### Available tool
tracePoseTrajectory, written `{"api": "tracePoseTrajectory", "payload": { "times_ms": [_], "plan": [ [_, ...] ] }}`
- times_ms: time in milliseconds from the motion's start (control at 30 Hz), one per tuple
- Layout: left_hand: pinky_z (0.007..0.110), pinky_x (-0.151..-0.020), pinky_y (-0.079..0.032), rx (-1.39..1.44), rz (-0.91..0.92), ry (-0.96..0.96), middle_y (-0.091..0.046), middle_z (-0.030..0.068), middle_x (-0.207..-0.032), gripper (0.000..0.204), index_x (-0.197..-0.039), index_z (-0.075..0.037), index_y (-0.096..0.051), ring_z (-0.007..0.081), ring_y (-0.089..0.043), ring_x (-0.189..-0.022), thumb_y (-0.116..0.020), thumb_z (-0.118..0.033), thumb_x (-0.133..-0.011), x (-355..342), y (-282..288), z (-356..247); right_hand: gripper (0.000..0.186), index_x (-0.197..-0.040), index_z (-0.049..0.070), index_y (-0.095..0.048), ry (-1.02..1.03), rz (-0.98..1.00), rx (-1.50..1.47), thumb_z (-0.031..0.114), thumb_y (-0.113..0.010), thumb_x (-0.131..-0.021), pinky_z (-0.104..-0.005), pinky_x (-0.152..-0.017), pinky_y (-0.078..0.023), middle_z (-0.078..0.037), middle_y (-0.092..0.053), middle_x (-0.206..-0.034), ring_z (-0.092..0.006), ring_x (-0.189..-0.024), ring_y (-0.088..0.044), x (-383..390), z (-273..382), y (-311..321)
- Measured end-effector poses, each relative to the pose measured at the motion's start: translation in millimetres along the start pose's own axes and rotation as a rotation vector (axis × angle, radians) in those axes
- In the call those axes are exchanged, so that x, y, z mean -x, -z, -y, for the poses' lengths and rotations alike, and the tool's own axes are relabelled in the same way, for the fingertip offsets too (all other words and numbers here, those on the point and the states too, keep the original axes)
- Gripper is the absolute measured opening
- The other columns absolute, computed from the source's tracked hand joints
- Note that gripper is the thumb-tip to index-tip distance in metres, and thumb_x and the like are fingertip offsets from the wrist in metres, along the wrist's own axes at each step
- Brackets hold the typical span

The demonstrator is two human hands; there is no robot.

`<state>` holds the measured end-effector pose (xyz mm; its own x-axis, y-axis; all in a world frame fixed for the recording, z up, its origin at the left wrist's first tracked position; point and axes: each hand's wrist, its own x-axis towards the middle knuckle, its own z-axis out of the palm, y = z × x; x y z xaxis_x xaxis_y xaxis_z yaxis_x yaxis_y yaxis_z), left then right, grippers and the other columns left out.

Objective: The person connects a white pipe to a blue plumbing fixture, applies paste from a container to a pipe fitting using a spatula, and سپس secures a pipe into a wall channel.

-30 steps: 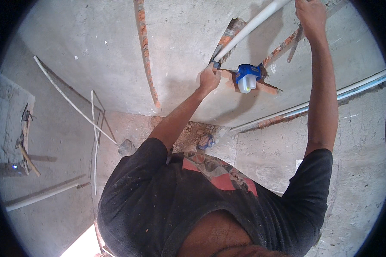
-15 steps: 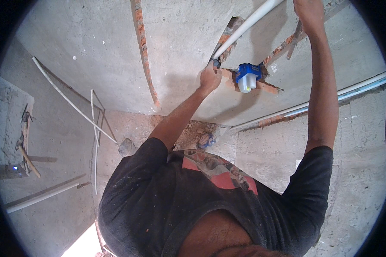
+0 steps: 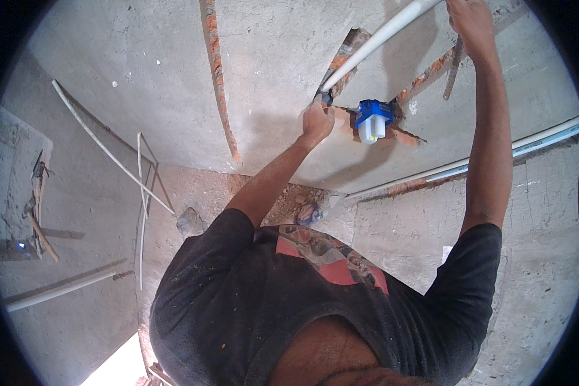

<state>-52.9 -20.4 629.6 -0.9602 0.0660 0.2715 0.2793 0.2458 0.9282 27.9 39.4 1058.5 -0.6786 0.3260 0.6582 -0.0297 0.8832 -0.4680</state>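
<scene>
A white plastic pipe [image 3: 381, 40] runs up across the wall from a dark fitting [image 3: 325, 98] at its lower end. My left hand [image 3: 317, 122] is closed around that fitting, beside the chiselled slot in the wall. Higher up at the right, my right hand [image 3: 473, 29] is closed close to the pipe's upper part, its fingers partly at the picture's edge. From it hangs a thin, dark, rusty-looking bar [image 3: 453, 71]. A blue electrical box [image 3: 373, 110] with white tubular parts sits in a broken opening between my arms.
Brick-red grooves [image 3: 213, 71] cut the grey wall. More white pipes lean [image 3: 109, 141] at the left and run along the right wall [image 3: 527, 140]. Rubble [image 3: 296, 199] lies at the wall's foot. A hammer-like tool [image 3: 42, 235] is at far left.
My right hand has shifted slightly right and down, the thin bar moving with it. The pipe looks a little more bowed. My left hand stays on the fitting.
</scene>
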Motion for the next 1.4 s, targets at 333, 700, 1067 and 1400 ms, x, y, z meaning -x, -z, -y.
{"api": "tracePoseTrajectory", "payload": {
  "times_ms": [333, 700, 1067, 1400],
  "plan": [
    [0.046, -0.086, -0.051, 0.0, -0.011, 0.003, -0.067, 0.025, -0.104, 0.056, -0.128, 0.011, -0.05, 0.0389, -0.066, -0.096, -0.064, -0.02, -0.083, -0.4, -3.6, -3.9, 0.067, -0.13, -0.004, -0.056, 0.032, 0.013, 0.056, 0.049, -0.065, -0.089, -0.0394, -0.084, -0.052, -0.022, -0.065, -0.109, -0.0291, -0.099, -0.064, -7.3, -3.7, 2.2],
    [0.046, -0.073, -0.052, 0.003, -0.208, -0.155, -0.069, 0.0189, -0.09, 0.042, -0.12, 0.006, -0.056, 0.0343, -0.068, -0.081, -0.063, -0.021, -0.088, -2.9, 2.0, -39.0, 0.063, -0.128, -0.005, -0.058, 0.094, 0.075, 0.066, 0.046, -0.064, -0.091, -0.044, -0.098, -0.047, -0.023, -0.065, -0.118, -0.0345, -0.112, -0.061, -7.8, -2.7, 6.5],
    [0.037, -0.063, -0.05, 0.286, -0.229, -0.226, -0.068, 0.0126, -0.073, 0.038, -0.12, 0.003, -0.061, 0.0238, -0.067, -0.067, -0.058, -0.025, -0.095, -24.2, 30.0, -128.0, 0.059, -0.126, -0.003, -0.06, 0.031, 0.106, -0.009, 0.044, -0.062, -0.092, -0.0449, -0.098, -0.047, -0.021, -0.067, -0.116, -0.0341, -0.111, -0.062, -5.0, 5.0, 0.7],
    [0.027, -0.05, -0.049, 0.399, -0.145, -0.187, -0.065, 0.0073, -0.071, 0.037, -0.117, 0.003, -0.064, 0.01, -0.061, -0.057, -0.058, -0.027, -0.098, -47.1, 16.9, -141.0, 0.059, -0.129, -0.003, -0.058, -0.211, -0.065, 0.003, 0.041, -0.064, -0.091, -0.0448, -0.1, -0.047, -0.023, -0.066, -0.116, -0.0333, -0.112, -0.063, -60.2, -44.4, -29.7]
  ]
}}
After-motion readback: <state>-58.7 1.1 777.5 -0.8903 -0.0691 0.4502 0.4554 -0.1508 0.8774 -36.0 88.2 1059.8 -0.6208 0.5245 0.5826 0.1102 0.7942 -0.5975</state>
